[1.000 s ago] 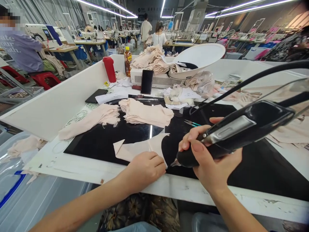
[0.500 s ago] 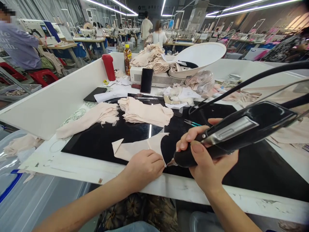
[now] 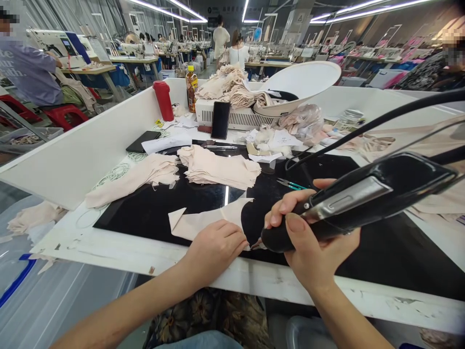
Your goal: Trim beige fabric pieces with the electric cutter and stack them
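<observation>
My left hand (image 3: 217,249) has its fingers pressed together on the near right corner of a beige fabric piece (image 3: 203,222) lying on the black board (image 3: 290,259). The far left corner of that piece is folded over. My right hand (image 3: 319,247) is wrapped round a black corded hand tool (image 3: 354,198) with a silver lever on its side. The tool's narrow tip (image 3: 257,245) points left, close to my left fingertips and the fabric corner; whether it touches the cloth is hard to tell.
Beige fabric stacks (image 3: 220,167) lie beyond the piece, with teal-handled snips (image 3: 291,184) to their right. A phone (image 3: 220,120) leans on a white box (image 3: 240,116). A red cup (image 3: 164,101) and a bottle (image 3: 191,89) stand behind. The tool's black cable (image 3: 363,127) arcs across the right.
My left fingers have shifted slightly at the fabric corner, their knuckles a little higher. The tool's rear end has swung slightly to the right, while its tip stays near the same spot.
</observation>
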{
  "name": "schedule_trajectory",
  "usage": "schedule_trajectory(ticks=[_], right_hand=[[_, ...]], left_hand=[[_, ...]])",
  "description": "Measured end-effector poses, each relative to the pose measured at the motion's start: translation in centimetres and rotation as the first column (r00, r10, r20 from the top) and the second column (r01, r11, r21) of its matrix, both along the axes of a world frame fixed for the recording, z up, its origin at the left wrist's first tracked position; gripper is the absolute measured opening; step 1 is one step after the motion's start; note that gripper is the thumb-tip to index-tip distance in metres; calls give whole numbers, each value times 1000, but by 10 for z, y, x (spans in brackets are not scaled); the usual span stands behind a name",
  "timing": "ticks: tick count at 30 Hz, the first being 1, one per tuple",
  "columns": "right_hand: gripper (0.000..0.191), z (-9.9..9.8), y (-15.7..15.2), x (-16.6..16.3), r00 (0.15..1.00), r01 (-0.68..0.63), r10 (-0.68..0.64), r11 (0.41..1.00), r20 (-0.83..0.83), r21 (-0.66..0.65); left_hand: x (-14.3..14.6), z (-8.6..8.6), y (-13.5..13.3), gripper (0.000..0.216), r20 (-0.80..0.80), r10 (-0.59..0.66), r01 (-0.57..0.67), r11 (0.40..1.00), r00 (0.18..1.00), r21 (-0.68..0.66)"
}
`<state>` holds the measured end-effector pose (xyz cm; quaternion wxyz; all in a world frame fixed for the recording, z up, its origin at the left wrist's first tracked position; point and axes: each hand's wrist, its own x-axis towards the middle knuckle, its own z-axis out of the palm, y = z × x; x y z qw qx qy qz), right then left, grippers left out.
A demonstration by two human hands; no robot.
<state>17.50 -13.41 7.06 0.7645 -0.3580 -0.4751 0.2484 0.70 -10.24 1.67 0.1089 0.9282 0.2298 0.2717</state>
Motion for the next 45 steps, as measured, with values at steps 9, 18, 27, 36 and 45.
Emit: schedule_trajectory(ticks=[9, 18, 27, 36, 45], right_hand=[[52, 0, -1, -2, 1000, 12, -12, 1000, -6, -11], [50, 0, -2, -1, 1000, 17, -16, 1000, 27, -14], [50, 2, -2, -2, 1000, 4, -5, 1000, -7, -12], [50, 0, 0, -2, 1000, 6, -6, 1000, -17, -4], [50, 1, 1, -2, 1000, 4, -3, 1000, -31, 14]], left_hand=[[-3, 2, 5, 9, -15, 59, -61, 985, 998, -160], [2, -1, 8, 14, -57, 116, -122, 985, 992, -124], [4, 1, 8, 15, -56, 155, -158, 985, 986, -64], [4, -6, 5, 14, -37, 120, -115, 987, 992, 115], [2, -12, 9, 21, -125, 14, -7, 999, 992, 51]])
